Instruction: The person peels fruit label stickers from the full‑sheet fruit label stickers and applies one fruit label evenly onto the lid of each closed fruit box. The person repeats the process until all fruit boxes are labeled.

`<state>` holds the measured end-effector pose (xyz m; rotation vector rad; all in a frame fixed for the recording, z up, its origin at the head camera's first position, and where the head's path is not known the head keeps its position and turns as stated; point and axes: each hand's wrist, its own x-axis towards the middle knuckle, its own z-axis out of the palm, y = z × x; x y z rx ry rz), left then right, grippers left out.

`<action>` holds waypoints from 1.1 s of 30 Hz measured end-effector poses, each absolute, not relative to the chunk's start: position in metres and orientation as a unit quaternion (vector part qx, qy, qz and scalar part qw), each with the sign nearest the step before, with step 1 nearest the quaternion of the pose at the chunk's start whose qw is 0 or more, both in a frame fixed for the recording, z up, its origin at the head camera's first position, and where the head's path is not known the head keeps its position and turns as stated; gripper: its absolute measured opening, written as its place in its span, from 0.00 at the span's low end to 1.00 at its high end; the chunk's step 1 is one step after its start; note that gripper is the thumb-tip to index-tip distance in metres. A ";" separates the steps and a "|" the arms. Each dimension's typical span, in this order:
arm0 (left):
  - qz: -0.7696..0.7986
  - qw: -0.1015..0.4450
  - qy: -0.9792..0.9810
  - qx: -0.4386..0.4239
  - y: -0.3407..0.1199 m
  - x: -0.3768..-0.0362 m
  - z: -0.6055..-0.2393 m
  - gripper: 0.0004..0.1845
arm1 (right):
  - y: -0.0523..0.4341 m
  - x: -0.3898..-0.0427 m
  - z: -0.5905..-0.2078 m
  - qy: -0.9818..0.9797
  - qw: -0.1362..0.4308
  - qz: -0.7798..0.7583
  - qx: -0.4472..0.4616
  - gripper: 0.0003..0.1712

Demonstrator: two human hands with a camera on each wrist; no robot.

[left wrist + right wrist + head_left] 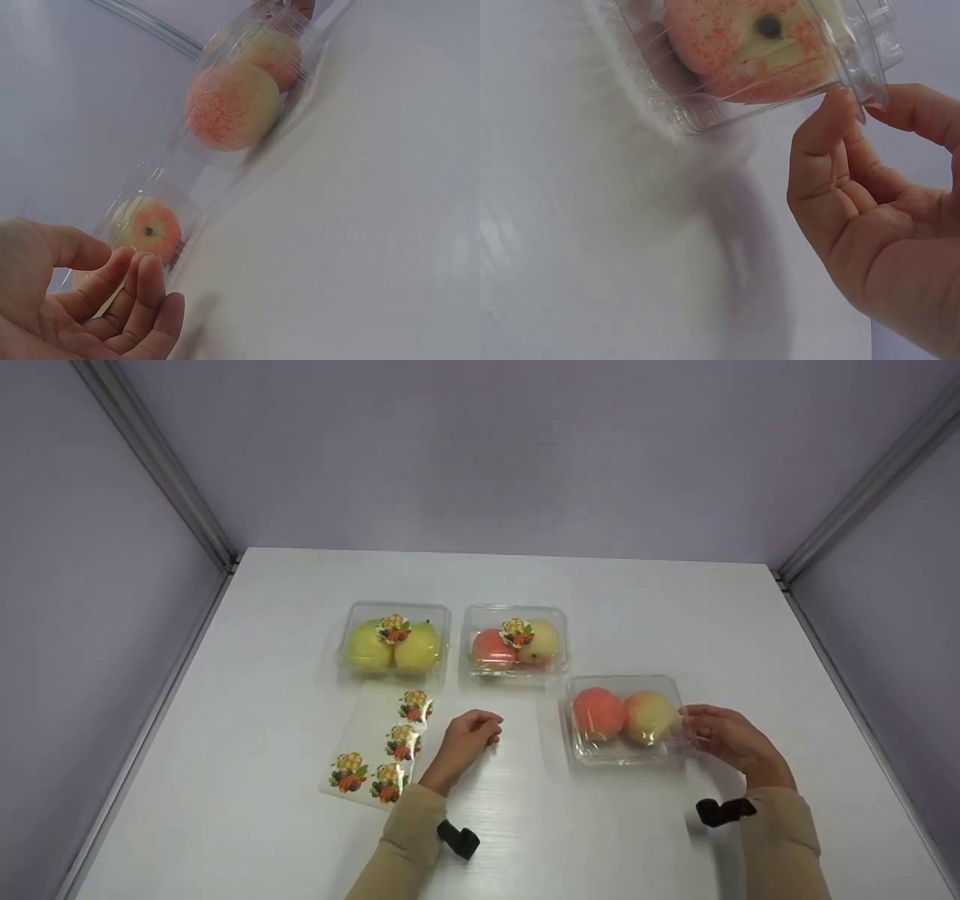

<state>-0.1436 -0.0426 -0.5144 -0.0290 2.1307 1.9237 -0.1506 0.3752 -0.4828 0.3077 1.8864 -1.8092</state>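
Note:
My right hand (731,741) is at the right side of a clear plastic fruit box (624,757) holding two peaches, one redder and one paler. In the right wrist view, thumb and fingers pinch the box's edge (855,82) at a corner, beside a peach (742,52). My left hand (465,742) hovers between that box and a sticker sheet (367,735) printed with fruit-basket pictures. Its fingers (146,292) are loosely curled toward the thumb, and nothing shows between them. No sticker is visible on the lid of the right-hand box.
Farther back stand two more clear boxes, each with a fruit sticker on its lid: one with yellow-green pears (369,649), one with peaches (493,651). All lie on a white table (240,735) bordered by pale panels (495,457) at the back and sides.

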 end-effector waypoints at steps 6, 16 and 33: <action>0.664 0.141 0.734 -0.015 -0.040 -0.143 -0.513 0.13 | 0.371 -0.151 -0.485 0.694 0.258 -0.664 0.111 0.10; 0.657 0.136 0.741 -0.003 -0.035 -0.142 -0.514 0.11 | 0.360 -0.152 -0.487 0.675 0.279 -0.679 0.076 0.10; 0.657 0.143 0.740 0.025 -0.029 -0.140 -0.514 0.12 | 0.340 -0.153 -0.489 0.680 0.301 -0.668 0.038 0.07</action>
